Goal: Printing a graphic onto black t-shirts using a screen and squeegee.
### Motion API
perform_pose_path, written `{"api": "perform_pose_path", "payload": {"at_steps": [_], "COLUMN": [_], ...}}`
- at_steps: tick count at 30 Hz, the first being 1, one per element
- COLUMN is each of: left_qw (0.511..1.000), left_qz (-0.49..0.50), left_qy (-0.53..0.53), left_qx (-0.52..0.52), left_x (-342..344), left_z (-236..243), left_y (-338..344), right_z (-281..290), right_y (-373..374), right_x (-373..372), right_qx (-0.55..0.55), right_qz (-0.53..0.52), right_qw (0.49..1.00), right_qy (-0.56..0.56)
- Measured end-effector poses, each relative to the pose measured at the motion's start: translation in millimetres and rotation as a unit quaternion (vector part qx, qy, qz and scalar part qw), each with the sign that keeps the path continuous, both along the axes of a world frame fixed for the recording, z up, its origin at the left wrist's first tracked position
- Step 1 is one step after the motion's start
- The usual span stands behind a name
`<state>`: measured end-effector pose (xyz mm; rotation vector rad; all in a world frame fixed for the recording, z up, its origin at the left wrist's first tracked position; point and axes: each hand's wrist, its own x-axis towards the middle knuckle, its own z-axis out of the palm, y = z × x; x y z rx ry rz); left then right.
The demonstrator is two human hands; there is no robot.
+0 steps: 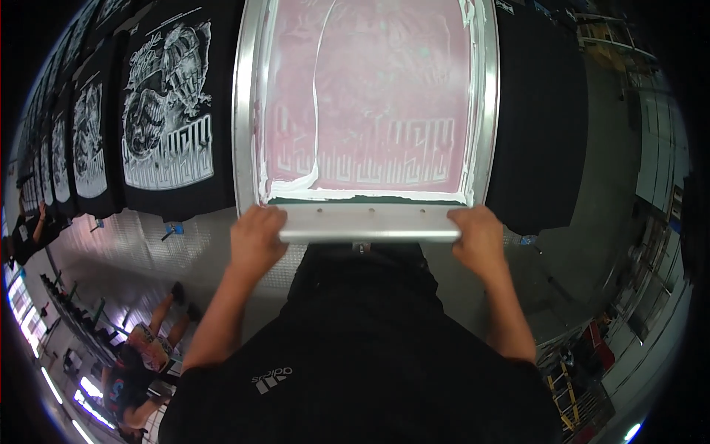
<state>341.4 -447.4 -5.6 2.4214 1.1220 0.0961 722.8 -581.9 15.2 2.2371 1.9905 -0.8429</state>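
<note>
Left: black printed shirts lie side by side, spread out, likely so the prints don't touch. Left hand is clenched on the left end of the silver bar. Centre: pink screen inside its metal frame, directly ahead of the torso; white paste runs along its edges. Right hand grips the bar's other end, probably for even pressure. Far right: plain black fabric, beside the frame.
</note>
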Motion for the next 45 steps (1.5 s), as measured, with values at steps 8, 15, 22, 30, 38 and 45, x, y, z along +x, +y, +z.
{"api": "perform_pose_path", "payload": {"at_steps": [8, 15, 22, 30, 38, 45], "left_qw": [0.982, 0.982, 0.981, 0.992, 0.999, 0.995], "left_qz": [0.013, 0.031, 0.008, -0.004, 0.004, 0.012], "left_qy": [-0.056, 0.003, 0.043, 0.110, -0.032, -0.024], "left_qx": [0.180, 0.185, 0.189, 0.063, 0.021, 0.100], "left_x": [26, 112, 178, 77, -2, -22], "left_z": [-43, -42, -9, 38, 8, -16], "left_y": [81, 314, 439, 250, 15, -34], "right_z": [-25, -40, -32, 22, 2, -9], "right_y": [80, 285, 430, 220, 8, -28], "right_x": [20, 109, 187, 91, -5, -16], "right_qx": [0.187, 0.204, 0.134, 0.087, 0.119, 0.115], "right_qz": [0.030, 0.022, 0.072, 0.046, 0.022, 0.037], "right_qw": [0.982, 0.968, 0.974, 0.993, 0.992, 0.993], "right_qy": [-0.028, -0.142, -0.166, -0.066, 0.030, -0.017]}}
